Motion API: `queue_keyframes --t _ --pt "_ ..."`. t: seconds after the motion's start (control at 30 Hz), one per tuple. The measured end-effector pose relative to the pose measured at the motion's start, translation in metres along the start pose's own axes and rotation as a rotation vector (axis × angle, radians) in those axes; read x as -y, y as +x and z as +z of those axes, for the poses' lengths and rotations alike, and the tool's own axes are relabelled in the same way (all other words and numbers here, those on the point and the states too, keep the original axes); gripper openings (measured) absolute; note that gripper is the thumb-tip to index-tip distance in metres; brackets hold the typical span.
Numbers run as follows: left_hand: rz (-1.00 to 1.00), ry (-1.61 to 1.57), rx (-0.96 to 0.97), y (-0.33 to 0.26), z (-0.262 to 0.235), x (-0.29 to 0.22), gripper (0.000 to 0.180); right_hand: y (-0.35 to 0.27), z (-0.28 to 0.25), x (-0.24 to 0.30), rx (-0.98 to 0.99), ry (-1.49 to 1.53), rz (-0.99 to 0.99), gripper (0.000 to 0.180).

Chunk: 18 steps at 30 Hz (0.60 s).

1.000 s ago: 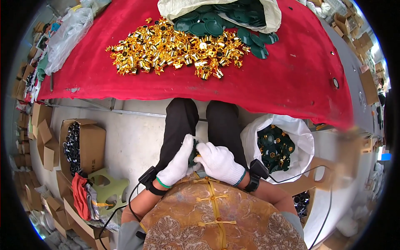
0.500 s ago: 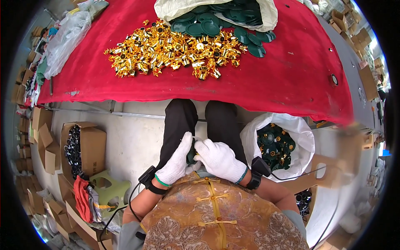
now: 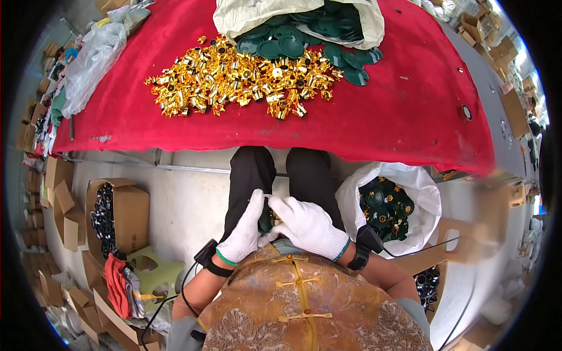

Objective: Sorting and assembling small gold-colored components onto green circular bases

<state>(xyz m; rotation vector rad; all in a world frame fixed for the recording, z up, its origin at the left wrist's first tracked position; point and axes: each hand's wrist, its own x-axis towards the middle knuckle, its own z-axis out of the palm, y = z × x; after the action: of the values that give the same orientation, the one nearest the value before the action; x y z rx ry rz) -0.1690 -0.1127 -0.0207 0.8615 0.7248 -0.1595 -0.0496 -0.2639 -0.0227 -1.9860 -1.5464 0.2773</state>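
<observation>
Red cloth covers the desk (image 3: 410, 117) beyond the knees, while both gloved hands — left hand (image 3: 246, 228), right hand (image 3: 307, 225) — close together over the lap on a small dark green piece (image 3: 267, 221), likely light and stiff, best pinched at its rim.

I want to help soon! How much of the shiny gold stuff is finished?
Some looks done: the white bag by the right knee holds green discs with gold bits on them. In hand: the left hand and right hand press a small green piece. Left: a big gold pile and green discs on the red table.
</observation>
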Motion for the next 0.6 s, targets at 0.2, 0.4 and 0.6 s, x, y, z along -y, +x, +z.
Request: queue_keyframes --t 0.2,0.4,0.6 --pt "0.148 0.138 0.118 -0.006 -0.007 0.017 0.038 -0.015 0.021 0.007 -0.018 -0.078 0.013 0.032" --pt "0.762 0.913 -0.202 -0.001 0.004 0.023 0.028 -0.005 0.024 -0.002 0.179 1.303 0.803 0.025" --pt "-0.01 -0.173 0.074 -0.003 0.004 0.001 0.062 0.001 -0.001 0.001 -0.039 -0.067 0.044 0.062"
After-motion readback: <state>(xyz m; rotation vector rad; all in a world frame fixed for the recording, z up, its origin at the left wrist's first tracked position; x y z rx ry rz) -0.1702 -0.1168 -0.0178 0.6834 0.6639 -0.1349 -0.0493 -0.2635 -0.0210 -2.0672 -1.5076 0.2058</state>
